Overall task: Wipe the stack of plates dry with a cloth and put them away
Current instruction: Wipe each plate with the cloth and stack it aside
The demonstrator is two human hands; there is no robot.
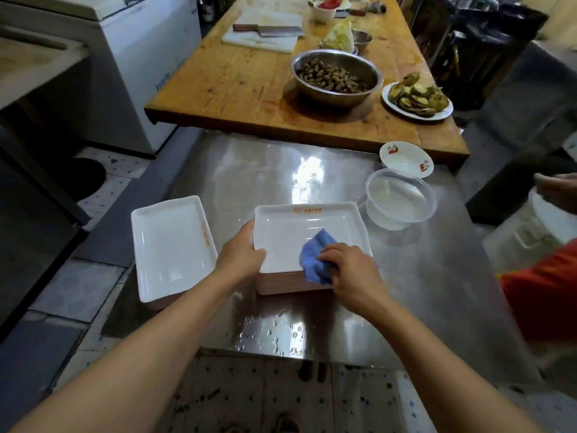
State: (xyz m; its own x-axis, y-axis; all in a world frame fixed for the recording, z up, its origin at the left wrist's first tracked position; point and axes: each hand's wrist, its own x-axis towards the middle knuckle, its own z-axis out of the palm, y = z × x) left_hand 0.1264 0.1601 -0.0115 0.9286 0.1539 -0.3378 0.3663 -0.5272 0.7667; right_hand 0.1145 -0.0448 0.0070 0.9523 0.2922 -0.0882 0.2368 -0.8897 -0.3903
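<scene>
Two stacks of white rectangular plates sit on the steel table [437,276]: the left stack [171,245] at the table's left edge, untouched, and the centre stack [299,232] just right of it, with water drops on the steel in front. Left hand [242,254] grips the centre stack's left rim, thumb curled over the edge, while right hand [349,270] clutches a blue cloth [313,257] bunched in its fingers and pressed on the top plate's near right part. Further right, a clear plastic tub [401,201] stands just beside the stack, a cherry-print bowl [406,159] behind it, and a wooden table [237,82] with food lies beyond.
</scene>
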